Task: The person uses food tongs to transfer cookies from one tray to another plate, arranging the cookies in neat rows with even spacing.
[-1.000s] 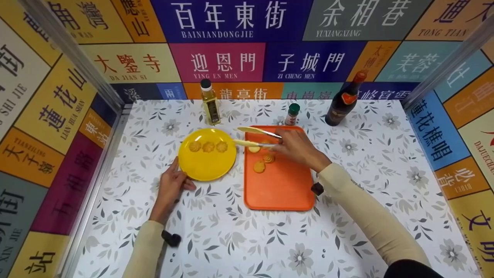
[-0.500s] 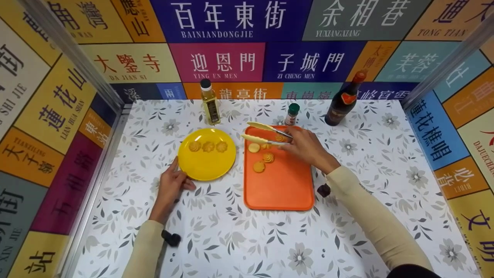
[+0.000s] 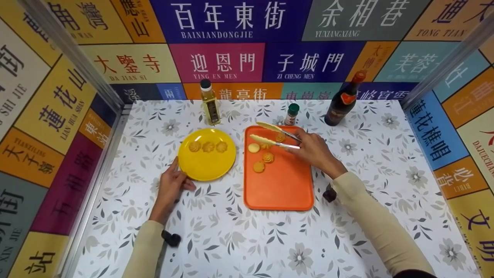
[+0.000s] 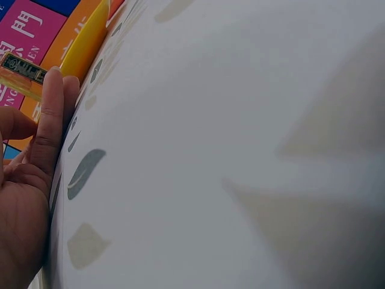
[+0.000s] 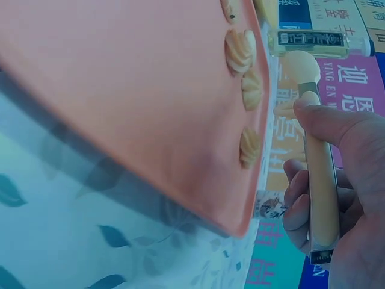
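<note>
My left hand [image 3: 172,184] rests at the near left rim of the yellow plate [image 3: 206,168], its fingers fairly straight against the edge in the left wrist view. Three piped cookies [image 3: 208,147] lie in a row on that plate. My right hand [image 3: 314,148] grips a pair of tongs [image 3: 287,146] with metal arms and cream tips. The tips stand apart with nothing between them, over the upper part of the orange tray [image 3: 278,189]. Several cookies [image 3: 268,158] lie on the tray, toward its upper left; one at the back shows between the tong arms.
Behind the plate stands an oil bottle [image 3: 210,104] with a black cap. A small green-capped jar [image 3: 292,114] is right behind the tray. Farther right is a dark bottle [image 3: 343,102] with a red top. Printed walls bound the patterned table [image 3: 231,243].
My right hand has drawn the tongs rightward, from beside the plate to over the tray; the tips remain apart. The left hand and the plate keep their places.
</note>
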Demonstrator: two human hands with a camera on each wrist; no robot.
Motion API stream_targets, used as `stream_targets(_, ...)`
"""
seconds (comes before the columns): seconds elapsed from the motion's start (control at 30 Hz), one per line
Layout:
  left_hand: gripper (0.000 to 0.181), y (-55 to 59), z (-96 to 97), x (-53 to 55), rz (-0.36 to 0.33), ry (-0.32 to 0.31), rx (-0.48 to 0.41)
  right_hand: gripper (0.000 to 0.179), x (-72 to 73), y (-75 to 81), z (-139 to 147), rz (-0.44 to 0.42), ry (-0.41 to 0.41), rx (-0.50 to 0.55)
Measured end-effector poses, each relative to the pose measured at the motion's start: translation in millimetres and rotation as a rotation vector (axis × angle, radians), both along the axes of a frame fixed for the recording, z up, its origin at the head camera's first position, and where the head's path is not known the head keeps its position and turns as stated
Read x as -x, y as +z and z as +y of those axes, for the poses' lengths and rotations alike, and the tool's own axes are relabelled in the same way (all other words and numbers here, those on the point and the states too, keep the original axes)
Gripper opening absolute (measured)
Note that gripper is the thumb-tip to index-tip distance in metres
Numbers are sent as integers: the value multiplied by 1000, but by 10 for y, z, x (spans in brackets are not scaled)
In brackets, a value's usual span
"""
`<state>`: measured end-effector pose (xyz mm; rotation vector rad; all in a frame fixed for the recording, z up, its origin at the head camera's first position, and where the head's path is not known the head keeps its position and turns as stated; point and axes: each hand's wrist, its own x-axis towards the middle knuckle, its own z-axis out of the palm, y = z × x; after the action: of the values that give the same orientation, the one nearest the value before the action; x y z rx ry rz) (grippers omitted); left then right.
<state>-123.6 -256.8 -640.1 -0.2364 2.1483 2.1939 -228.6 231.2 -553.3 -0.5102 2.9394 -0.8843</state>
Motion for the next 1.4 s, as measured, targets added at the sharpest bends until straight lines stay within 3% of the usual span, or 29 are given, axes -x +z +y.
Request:
stream_targets(0.33,71,-11,-10,13,-23,3,17,64,-74,-100,156,-72,-118,64)
stream_targets(0.53,71,6,7,4,24,-9,32,56,-117,-174,269,-24,-108,44)
stream_targets(1.4,71,-7,1,5,22,-2,32,57,-167,-281,384,-66,-191,60)
